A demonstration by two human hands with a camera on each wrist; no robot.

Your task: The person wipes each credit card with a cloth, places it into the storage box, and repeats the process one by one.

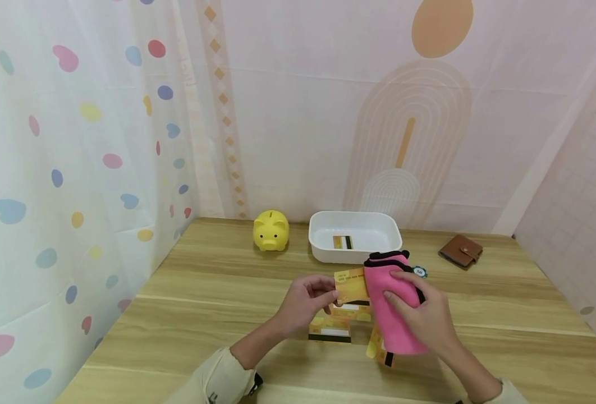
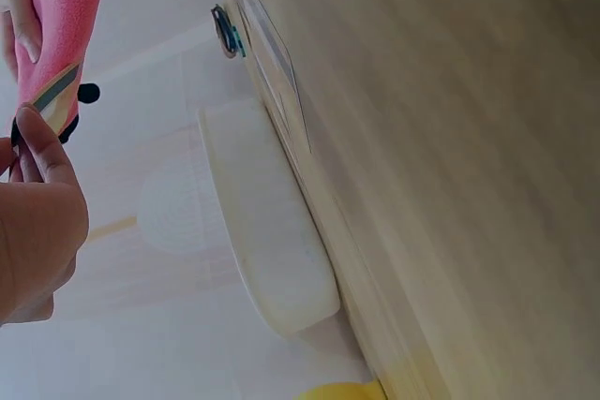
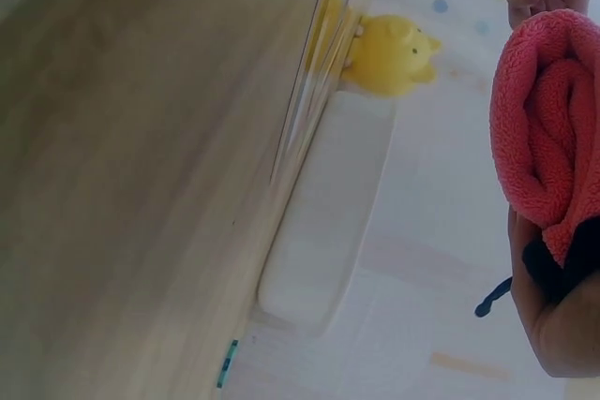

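My left hand point(image 1: 308, 298) pinches a yellow-orange bank card point(image 1: 350, 285) by its left edge, thumb in front. The card's right edge meets a folded pink fleece cloth point(image 1: 395, 308) with black trim; a dark stripe shows on the card's other side in the left wrist view. My right hand point(image 1: 426, 314) grips the cloth from the right, fingers spread over its front. From the right wrist, the cloth point(image 2: 70, 7) looks rolled in layers. Below the hands, more cards lie on the table: one striped card point(image 1: 330, 330), another behind it point(image 1: 351, 310), and a third card point(image 1: 381, 347) partly under the cloth.
Behind the hands stands a white tray point(image 1: 356, 258) with a card point(image 1: 343, 242) inside. A yellow piggy bank point(image 1: 271, 231) is left of it. To the right are a brown wallet point(image 1: 461, 251) and a poker chip point(image 1: 420, 271) beside the cloth. Patterned curtains border the wooden table point(image 1: 187, 336).
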